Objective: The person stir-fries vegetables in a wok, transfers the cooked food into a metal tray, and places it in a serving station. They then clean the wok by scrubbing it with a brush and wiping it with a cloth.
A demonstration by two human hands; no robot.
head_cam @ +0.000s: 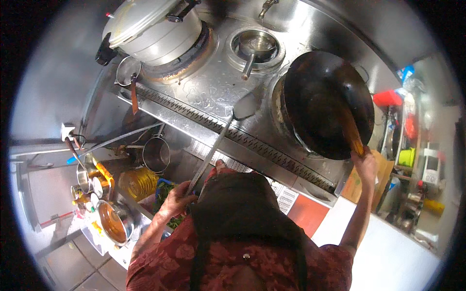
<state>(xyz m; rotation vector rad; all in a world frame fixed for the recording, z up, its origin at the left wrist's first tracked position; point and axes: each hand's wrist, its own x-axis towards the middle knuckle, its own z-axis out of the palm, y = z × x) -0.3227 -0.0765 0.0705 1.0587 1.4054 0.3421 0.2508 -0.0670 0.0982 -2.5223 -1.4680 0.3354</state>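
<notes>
My left hand [177, 200] is closed around the long metal handle of a wok spatula [246, 107]. Its broad blade rests on or just above the wet steel stove top [204, 91]. At the right, my right hand [364, 163] grips the end of a brown wooden handle [351, 131]. That handle crosses the dark face of a large black wok [316, 98]; whether it is fixed to the wok, I cannot tell. The wok leans at a tilt over the right burner ring [280, 109], and its inside is too dark to make out.
A large lidded metal pot [164, 40] stands on the left burner. A small pan [256, 43] sits on the middle burner below a tap [267, 9]. A strainer [128, 71] lies at the left edge. Lower left are a pot of reddish-brown liquid [113, 222] and a yellow oil container [138, 183].
</notes>
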